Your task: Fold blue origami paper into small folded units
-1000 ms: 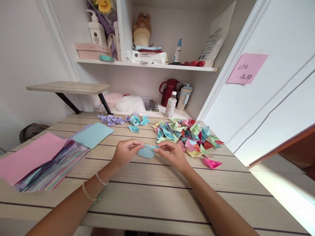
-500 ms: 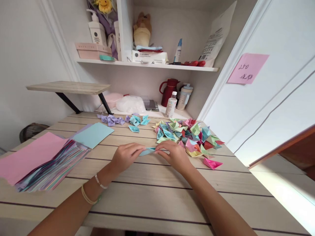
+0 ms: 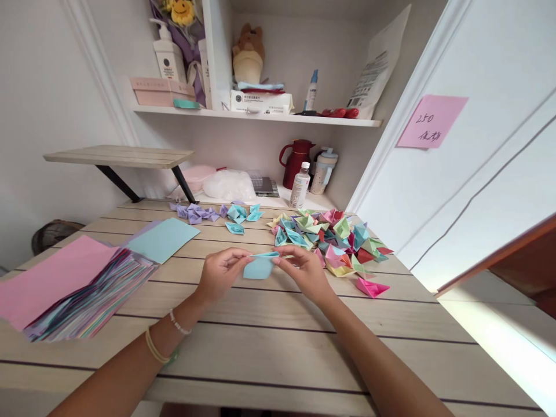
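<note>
Between my two hands is a folded piece of light blue paper (image 3: 259, 269), its broad face toward me and a folded edge along the top. My left hand (image 3: 222, 270) pinches its left end. The thumb and fingers of my right hand (image 3: 304, 270) are closed on its upper right corner. Behind and to the right lies a heap of folded paper boats (image 3: 321, 231) in many colours. One bright pink paper boat (image 3: 372, 287) sits apart at the heap's front. Farther back are several blue paper boats (image 3: 237, 213) and a row of purple folded papers (image 3: 194, 213).
At the left lie a fanned stack of coloured paper (image 3: 95, 295), a pink sheet (image 3: 65, 269) and light blue sheets (image 3: 167, 238). A small raised wooden shelf (image 3: 117, 155) stands behind them. A plastic bottle (image 3: 299, 186) and red jug (image 3: 297, 163) stand at the back.
The blue paper has been tipped up, so its broad face shows where before only a narrow strip was visible. Both hands have kept hold of its ends.
</note>
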{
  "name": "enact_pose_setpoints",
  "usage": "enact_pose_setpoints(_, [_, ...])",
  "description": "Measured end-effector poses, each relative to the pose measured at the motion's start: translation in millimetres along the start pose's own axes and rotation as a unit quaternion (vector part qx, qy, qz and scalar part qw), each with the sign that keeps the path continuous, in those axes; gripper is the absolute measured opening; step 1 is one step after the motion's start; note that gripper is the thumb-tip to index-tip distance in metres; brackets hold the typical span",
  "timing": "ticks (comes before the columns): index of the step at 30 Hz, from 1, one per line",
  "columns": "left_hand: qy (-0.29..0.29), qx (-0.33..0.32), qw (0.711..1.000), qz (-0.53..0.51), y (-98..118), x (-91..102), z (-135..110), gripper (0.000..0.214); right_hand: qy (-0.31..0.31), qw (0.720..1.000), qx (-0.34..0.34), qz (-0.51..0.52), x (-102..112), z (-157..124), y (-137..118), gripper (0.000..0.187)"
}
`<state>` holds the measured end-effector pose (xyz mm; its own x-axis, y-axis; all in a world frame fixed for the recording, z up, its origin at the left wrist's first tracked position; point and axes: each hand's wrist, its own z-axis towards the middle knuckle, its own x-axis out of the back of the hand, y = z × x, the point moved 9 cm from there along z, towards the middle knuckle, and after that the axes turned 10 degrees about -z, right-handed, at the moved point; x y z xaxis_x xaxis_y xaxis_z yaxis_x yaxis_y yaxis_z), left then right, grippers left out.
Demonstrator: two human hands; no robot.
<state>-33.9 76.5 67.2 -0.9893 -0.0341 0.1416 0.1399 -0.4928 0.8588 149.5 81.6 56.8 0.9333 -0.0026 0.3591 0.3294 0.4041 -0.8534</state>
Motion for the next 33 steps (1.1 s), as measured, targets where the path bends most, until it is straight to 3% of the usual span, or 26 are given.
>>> enact_pose_setpoints(7, [0.019,0.066,0.996,-0.052,-12,0.0,0,0.018,0.011,0.996,-0.057,0.067,0,-1,11,0.027])
enact_pose_setpoints(15, [0.002,0.124,0.987,-0.105,-26,-6.2,0,0.023,0.013,0.994,-0.083,0.069,0,-2,15,0.028])
enact_pose_setpoints(28, [0.000,0.146,0.982,-0.118,-27,-6.4,0,0.024,-0.004,0.991,-0.098,0.092,-3,-2,14,0.028])
enact_pose_setpoints(33, [-0.016,0.160,0.978,-0.135,-29,-11.1,-2,0.025,-0.001,0.982,-0.104,0.157,-8,-2,18,0.029])
